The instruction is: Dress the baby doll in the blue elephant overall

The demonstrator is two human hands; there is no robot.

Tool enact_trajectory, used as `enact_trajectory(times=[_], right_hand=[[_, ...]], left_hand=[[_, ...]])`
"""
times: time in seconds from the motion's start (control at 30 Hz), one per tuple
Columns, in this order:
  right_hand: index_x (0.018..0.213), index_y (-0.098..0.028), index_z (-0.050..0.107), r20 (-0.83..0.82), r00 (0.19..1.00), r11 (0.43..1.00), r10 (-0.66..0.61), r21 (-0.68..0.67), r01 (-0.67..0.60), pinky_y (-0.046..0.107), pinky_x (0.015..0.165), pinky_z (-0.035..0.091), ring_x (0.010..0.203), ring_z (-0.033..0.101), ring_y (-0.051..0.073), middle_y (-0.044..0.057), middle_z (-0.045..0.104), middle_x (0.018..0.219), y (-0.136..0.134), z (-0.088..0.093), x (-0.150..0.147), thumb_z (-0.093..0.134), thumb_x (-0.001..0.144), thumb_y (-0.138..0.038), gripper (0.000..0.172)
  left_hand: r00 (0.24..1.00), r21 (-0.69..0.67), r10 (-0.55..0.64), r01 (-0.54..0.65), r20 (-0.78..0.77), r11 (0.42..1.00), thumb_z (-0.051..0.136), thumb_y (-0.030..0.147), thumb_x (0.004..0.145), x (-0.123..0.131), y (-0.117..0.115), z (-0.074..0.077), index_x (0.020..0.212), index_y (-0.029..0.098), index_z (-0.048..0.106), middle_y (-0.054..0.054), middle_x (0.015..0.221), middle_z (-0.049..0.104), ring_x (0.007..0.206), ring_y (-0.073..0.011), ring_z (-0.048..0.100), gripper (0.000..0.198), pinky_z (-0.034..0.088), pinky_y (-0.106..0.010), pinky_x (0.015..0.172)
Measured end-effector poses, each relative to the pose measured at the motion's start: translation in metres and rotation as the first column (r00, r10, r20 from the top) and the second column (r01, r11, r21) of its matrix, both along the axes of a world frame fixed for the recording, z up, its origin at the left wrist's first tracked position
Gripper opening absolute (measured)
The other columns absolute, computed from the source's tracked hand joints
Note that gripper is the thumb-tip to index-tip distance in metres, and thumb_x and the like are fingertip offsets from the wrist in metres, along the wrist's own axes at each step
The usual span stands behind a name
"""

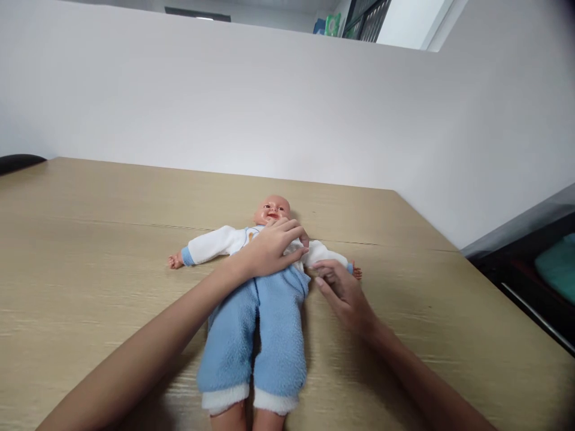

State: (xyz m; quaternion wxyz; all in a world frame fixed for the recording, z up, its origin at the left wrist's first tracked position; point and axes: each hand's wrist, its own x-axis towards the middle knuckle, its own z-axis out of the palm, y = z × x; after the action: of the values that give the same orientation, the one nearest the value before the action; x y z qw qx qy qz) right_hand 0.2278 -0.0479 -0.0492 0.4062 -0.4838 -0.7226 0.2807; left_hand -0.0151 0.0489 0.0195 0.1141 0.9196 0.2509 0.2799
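A baby doll (274, 209) lies on its back on the wooden table, its head at the far end and its arms spread. It wears a white top (215, 244) with blue cuffs and fuzzy blue overalls (278, 335) with white hems. Across the doll's chest rests my left hand (276, 246), fingers extended and bent down at the tips, thumb apart. It covers much of the bib. My right hand (339, 287) is beside the overalls' waist, close to the white sleeve on the right. Its fingers curl with a small gap to the thumb, and nothing shows between them.
The light wooden table (112, 251) reaches back to a white wall (202, 108). A dark chair edge (20, 161) shows at the far left. On the right, past the table edge, is a dark frame with teal material (557, 269).
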Motion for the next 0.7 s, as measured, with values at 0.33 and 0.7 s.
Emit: enact_trajectory(times=[0.33, 0.7], right_hand=[[0.098, -0.026, 0.063, -0.486, 0.869, 0.917, -0.098, -0.384, -0.112, 0.027, 0.053, 0.032, 0.057, 0.035, 0.013, -0.007, 0.044, 0.068, 0.014, -0.008, -0.019, 0.078, 0.089, -0.069, 0.046], [0.129, -0.025, 0.064, 0.333, 0.899, 0.909, -0.285, 0.391, 0.143, 0.059, 0.112, 0.046, 0.126, 0.062, 0.039, 0.016, 0.069, 0.131, 0.021, -0.001, 0.028, 0.069, 0.099, -0.035, 0.032]], left_hand=[[0.987, -0.077, -0.063, 0.053, -0.146, 0.996, 0.064, 0.048, 0.105, 0.008, -0.008, -0.013, 0.092, 0.021, 0.062, -0.006, 0.098, 0.074, 0.104, -0.0273, 0.063, 0.03, 0.041, -0.045, 0.101], [0.996, -0.262, 0.085, -0.089, -0.027, 0.961, 0.057, 0.038, 0.107, 0.011, -0.002, -0.024, 0.109, 0.022, 0.061, -0.003, 0.095, 0.073, 0.096, -0.0253, 0.066, 0.016, 0.044, -0.043, 0.095]])
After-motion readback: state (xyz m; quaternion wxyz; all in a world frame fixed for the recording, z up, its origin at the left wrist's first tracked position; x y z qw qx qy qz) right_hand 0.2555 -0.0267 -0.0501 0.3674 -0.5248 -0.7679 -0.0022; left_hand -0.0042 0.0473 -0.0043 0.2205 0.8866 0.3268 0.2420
